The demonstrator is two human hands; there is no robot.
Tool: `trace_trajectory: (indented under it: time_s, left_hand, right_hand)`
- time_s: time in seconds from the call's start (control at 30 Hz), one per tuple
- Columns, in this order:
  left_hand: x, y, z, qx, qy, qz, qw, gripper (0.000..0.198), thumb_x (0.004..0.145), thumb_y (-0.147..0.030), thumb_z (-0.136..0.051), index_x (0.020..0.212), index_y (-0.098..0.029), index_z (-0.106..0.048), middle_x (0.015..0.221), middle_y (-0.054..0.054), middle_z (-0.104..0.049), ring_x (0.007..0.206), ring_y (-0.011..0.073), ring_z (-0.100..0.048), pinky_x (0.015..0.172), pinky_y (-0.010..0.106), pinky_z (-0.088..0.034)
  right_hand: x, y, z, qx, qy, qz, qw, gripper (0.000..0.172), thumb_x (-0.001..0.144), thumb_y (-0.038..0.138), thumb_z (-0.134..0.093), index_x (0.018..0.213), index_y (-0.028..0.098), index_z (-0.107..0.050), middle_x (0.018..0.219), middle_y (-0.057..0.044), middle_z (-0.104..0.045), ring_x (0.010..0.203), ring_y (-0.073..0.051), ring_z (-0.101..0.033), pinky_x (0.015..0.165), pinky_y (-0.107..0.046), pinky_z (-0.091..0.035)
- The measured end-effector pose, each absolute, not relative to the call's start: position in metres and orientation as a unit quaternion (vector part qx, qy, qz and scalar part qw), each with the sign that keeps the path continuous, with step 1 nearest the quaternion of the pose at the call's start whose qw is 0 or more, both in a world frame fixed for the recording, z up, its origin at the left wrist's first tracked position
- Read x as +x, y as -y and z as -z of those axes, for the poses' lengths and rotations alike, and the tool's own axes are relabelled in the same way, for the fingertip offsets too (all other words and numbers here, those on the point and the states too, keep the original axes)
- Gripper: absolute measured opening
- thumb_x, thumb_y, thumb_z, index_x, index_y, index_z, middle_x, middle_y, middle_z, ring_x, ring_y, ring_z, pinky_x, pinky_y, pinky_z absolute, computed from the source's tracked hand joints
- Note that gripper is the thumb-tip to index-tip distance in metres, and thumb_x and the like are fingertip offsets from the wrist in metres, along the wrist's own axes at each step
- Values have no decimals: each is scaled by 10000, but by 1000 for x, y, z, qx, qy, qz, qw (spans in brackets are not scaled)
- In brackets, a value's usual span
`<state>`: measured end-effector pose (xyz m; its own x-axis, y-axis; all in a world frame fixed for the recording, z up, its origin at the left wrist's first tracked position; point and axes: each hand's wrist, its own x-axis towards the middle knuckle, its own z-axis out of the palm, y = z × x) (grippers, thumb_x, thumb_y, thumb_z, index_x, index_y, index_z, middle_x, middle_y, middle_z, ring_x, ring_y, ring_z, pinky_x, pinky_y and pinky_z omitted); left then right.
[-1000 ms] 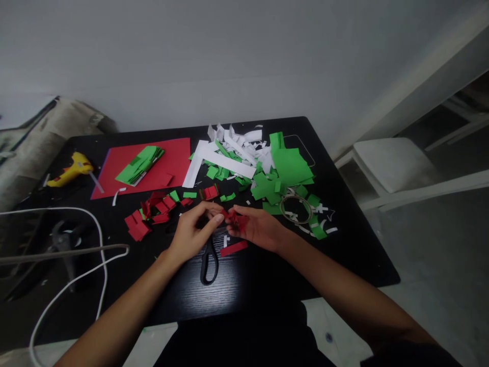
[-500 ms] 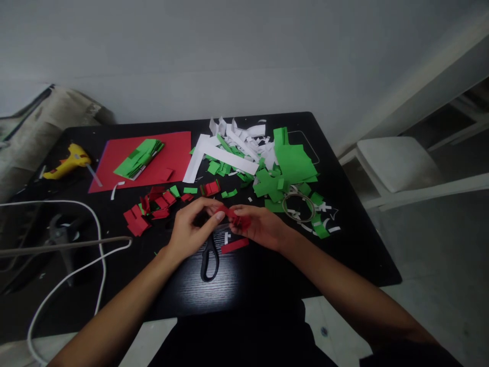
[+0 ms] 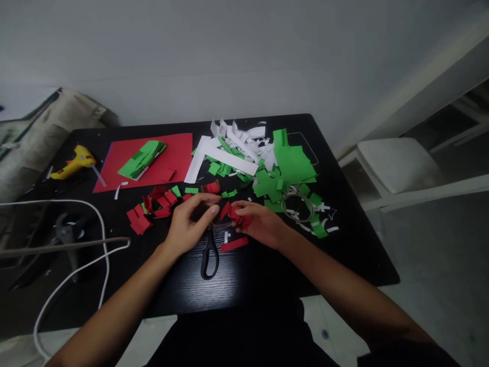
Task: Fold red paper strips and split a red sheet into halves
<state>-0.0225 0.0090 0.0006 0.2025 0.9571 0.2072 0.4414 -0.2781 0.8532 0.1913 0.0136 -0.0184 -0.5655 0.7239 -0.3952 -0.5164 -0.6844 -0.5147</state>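
My left hand point(image 3: 189, 224) and my right hand point(image 3: 259, 223) meet over the middle of a black table point(image 3: 267, 275). Both pinch a small folded red paper piece point(image 3: 233, 212) between their fingertips. Black scissors point(image 3: 210, 253) lie on the table just below the hands. A loose red paper strip point(image 3: 234, 245) lies beside the scissors, under my right hand. A pile of small red paper pieces point(image 3: 147, 211) sits left of my left hand.
A red sheet point(image 3: 168, 155) bears folded green paper point(image 3: 142, 159). White strips point(image 3: 229, 153) and green scraps point(image 3: 288, 168) heap at the back. A tape ring point(image 3: 297, 206) lies right. A yellow glue gun point(image 3: 72, 162) and white cable point(image 3: 87, 244) are left; a white seat point(image 3: 397, 163) stands right.
The hands stay together on the red piece and have shifted slightly toward the back of the table. The fingers have turned the piece a little; the view has shifted slightly.
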Motion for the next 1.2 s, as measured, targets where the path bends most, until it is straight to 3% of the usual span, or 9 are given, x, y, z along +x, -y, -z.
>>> trace_trajectory:
  time_s: [0.17,0.27,0.43,0.53,0.63,0.87,1.03,1.2]
  left_hand:
    - [-36,-4,-31,727,-587,-245,259,311,984,-493,-565,980,-209,-692,950,34,-733,858,216,-689,765,326,-514]
    - [-44,13,-36,774,-592,-111,193,387,955,-565,-563,970,-192,-665,1002,80,-702,917,275,-684,814,395,-529]
    - [-51,47,-15,780,-622,-2,61,839,826,-751,-623,1296,-56,-594,1232,243,-642,1146,436,-635,933,545,-533]
    - [-53,57,-7,778,-626,23,33,935,814,-734,-653,1396,-13,-527,1338,289,-601,1204,459,-609,969,555,-521]
    - [-54,58,-8,782,-622,39,32,805,846,-614,-671,1365,-9,-558,1322,280,-610,1185,444,-616,977,537,-520]
    - [-57,54,-11,780,-620,58,61,371,907,-408,-554,1086,-100,-657,1056,181,-653,1007,366,-652,892,487,-554]
    - [-67,56,-11,778,-621,5,91,359,887,-460,-533,1022,-142,-630,1029,168,-650,970,350,-662,860,468,-563]
    - [-88,58,-20,734,-640,-63,220,428,897,-570,-505,1048,-183,-605,976,133,-722,839,311,-725,757,417,-580]
  right_hand:
    - [188,-15,19,-332,184,-829,410,282,642,183,-858,885,183,-714,774,10,-732,678,-144,-664,602,-264,-478]
    - [186,-16,22,-358,181,-806,435,305,615,190,-868,867,191,-697,784,16,-731,681,-147,-664,596,-268,-457]
    - [187,-18,23,-390,183,-772,468,327,587,196,-857,877,195,-703,750,14,-734,667,-151,-650,549,-253,-420]
    - [187,-19,22,-394,191,-758,483,307,582,193,-849,859,191,-715,737,11,-730,664,-143,-633,535,-246,-412]
    - [187,-19,21,-396,202,-746,496,269,582,205,-867,805,186,-718,721,14,-717,656,-127,-612,542,-241,-417]
    - [189,-20,21,-387,197,-752,496,313,578,212,-917,818,190,-719,779,0,-738,725,-151,-665,614,-268,-467]
    - [190,-21,20,-370,209,-751,505,296,611,209,-904,859,193,-743,824,-5,-752,737,-152,-675,623,-271,-465]
    - [191,-23,18,-367,207,-746,516,303,608,209,-906,867,201,-749,872,-6,-761,755,-155,-697,613,-259,-481]
